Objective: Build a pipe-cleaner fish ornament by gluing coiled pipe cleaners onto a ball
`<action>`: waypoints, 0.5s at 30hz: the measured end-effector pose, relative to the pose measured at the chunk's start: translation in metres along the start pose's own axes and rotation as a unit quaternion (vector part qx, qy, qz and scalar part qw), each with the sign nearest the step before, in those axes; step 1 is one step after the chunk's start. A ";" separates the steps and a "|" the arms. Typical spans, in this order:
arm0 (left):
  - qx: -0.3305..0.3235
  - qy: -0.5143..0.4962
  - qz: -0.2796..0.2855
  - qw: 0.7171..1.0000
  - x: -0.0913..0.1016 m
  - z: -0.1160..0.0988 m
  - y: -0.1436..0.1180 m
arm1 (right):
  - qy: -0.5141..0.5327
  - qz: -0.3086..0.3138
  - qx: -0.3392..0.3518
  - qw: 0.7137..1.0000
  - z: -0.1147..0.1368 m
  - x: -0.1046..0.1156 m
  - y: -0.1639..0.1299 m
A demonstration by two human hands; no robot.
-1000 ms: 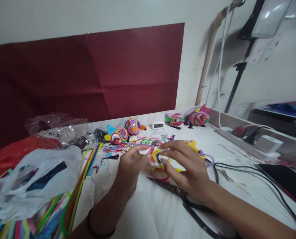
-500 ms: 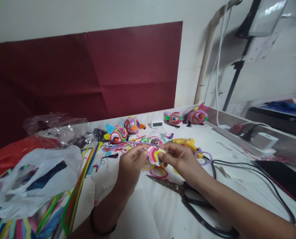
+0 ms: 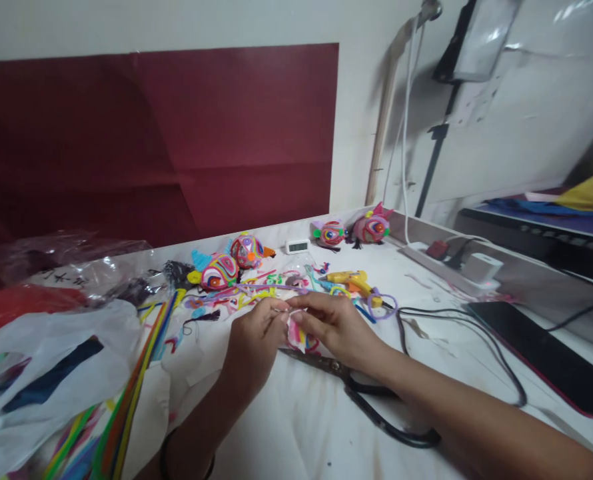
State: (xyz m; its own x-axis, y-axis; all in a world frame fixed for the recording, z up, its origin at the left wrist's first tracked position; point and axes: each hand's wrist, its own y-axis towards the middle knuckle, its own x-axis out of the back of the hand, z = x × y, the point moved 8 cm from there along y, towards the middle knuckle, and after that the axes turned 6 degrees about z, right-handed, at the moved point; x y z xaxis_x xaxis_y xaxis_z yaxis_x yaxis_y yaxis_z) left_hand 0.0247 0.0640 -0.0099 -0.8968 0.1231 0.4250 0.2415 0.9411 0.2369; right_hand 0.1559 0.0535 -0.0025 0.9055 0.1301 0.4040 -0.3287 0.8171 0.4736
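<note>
Between my two hands is a small white piece (image 3: 297, 335) with pink and yellow fuzzy strips on its face. My left hand (image 3: 251, 343) pinches its left edge with thumb and fingertips. From the other side my right hand (image 3: 341, 327) grips its upper right, fingers meeting the left fingertips. My fingers cover part of the piece. Black-handled scissors (image 3: 391, 427) lie on the table just below my right hand. A yellow glue gun (image 3: 351, 280) rests beyond the right hand, beside a purple fuzzy loop (image 3: 382, 307).
Several colourful decorated fish-like figures (image 3: 218, 272) stand along the back, around a small white digital display (image 3: 297, 247). Pipe cleaners (image 3: 141, 373) and plastic bags (image 3: 66, 360) crowd the left. On the right are a power strip (image 3: 449, 270), a black cable (image 3: 501, 360) and a dark flat device (image 3: 551, 360).
The white piece has tilted, so less of its pink and yellow face shows. My hands have drawn closer together. The camera view has turned to the right.
</note>
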 end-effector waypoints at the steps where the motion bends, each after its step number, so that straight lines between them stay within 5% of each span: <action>1: -0.002 0.017 0.011 1.000 -0.002 -0.001 0.000 | -0.037 -0.005 0.022 0.999 0.006 0.001 -0.001; 9: -0.075 0.103 0.034 0.991 -0.011 -0.017 -0.004 | -0.132 -0.059 0.078 0.986 0.016 0.005 -0.012; 15: 0.049 -0.038 0.085 0.994 -0.018 0.003 -0.003 | -0.242 -0.044 0.169 0.954 0.031 -0.004 -0.019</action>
State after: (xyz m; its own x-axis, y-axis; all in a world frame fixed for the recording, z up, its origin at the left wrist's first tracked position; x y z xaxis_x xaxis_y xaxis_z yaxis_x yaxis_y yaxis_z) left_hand 0.0387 0.0604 -0.0209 -0.8726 0.3020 0.3840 0.3570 0.9308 0.0791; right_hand 0.1499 0.0195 0.0111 0.7304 -0.2718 0.6266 -0.3992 0.5745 0.7146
